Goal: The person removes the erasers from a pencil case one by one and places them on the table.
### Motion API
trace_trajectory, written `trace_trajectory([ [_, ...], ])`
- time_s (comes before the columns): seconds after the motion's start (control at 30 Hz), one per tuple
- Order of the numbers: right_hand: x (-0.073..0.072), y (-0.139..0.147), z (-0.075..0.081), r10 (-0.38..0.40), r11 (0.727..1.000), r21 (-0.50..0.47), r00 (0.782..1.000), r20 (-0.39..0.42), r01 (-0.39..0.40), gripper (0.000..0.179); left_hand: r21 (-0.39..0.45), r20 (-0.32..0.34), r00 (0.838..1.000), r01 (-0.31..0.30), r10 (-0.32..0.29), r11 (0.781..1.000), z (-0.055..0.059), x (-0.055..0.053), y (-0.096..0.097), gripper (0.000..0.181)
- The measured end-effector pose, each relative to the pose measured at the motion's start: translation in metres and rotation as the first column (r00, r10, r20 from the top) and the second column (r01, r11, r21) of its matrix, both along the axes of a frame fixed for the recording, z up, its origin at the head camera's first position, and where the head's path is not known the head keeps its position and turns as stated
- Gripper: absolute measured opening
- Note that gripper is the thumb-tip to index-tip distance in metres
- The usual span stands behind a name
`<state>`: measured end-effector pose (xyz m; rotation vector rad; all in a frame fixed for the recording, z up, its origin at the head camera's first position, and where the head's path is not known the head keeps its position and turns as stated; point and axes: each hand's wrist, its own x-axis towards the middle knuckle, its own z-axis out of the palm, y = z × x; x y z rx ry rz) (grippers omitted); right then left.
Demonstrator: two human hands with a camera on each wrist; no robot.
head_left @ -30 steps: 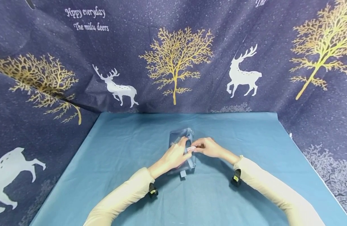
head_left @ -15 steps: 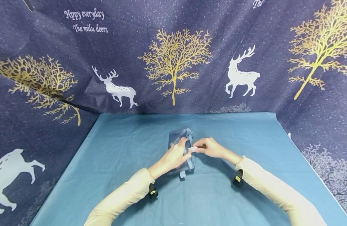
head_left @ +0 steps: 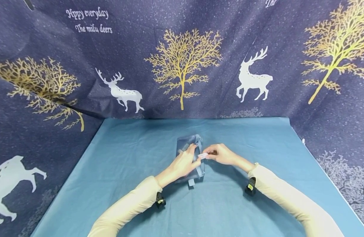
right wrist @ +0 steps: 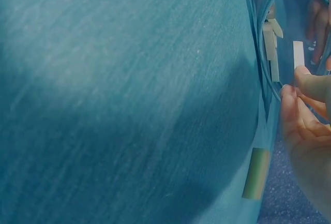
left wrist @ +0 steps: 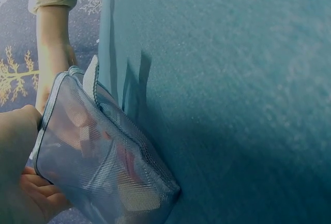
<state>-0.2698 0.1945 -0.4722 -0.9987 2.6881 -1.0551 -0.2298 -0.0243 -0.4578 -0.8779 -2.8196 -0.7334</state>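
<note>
Right hand (head_left: 221, 154) fingertips pinching white strip (head_left: 202, 155) — centre of frame, by mouth of mesh pouch (head_left: 182, 141). Left hand (head_left: 183, 163) gripping pouch at mouth. Risk: end-only pinch, strip could slip or snag; left grip slackening, soft mouth likely sags. Pale pieces (right wrist: 270, 45), upper right in right wrist view — could spill if pouch tips.

A booth-like space is shown, the room beyond hidden: the bench (head_left: 131, 148), spread with blue cloth (head_left: 244, 136), is walled by dark hangings (head_left: 205, 16) printed with deer (head_left: 128, 95) and golden trees (head_left: 182, 93).
</note>
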Motion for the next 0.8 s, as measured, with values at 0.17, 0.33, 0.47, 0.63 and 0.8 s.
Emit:
trace_trajectory([
  [0.17, 0.0006, 0.0012, -0.0001, -0.019, 1.0, 0.009, 1.0, 0.004, 0.018, 0.019, -0.003, -0.008, 1.0, -0.002, 0.002, 1.0, -0.0013, -0.0001, -0.0002, 0.06],
  [0.33, 0.0007, 0.0024, 0.0, -0.011, 1.0, 0.011, 1.0, 0.003, 0.011, 0.02, -0.008, -0.033, 0.999, -0.001, 0.0, 1.0, -0.0009, 0.0003, -0.0001, 0.058],
  [0.47, 0.0005, 0.0032, 0.0016, -0.007, 1.0, 0.005, 1.0, 0.004, 0.007, 0.02, -0.007, -0.055, 0.998, 0.001, -0.001, 1.0, -0.0002, 0.0, -0.0003, 0.057],
  [0.63, 0.0016, 0.005, 0.0035, -0.011, 1.0, 0.001, 1.0, 0.005, 0.011, 0.02, -0.01, -0.081, 0.997, 0.003, -0.004, 1.0, -0.0003, -0.0005, -0.0002, 0.057],
  [0.8, 0.0042, 0.0076, 0.0026, -0.01, 1.0, -0.002, 1.0, -0.002, 0.01, 0.019, -0.006, -0.054, 0.999, 0.005, -0.005, 1.0, -0.0025, -0.0004, 0.0003, 0.059],
])
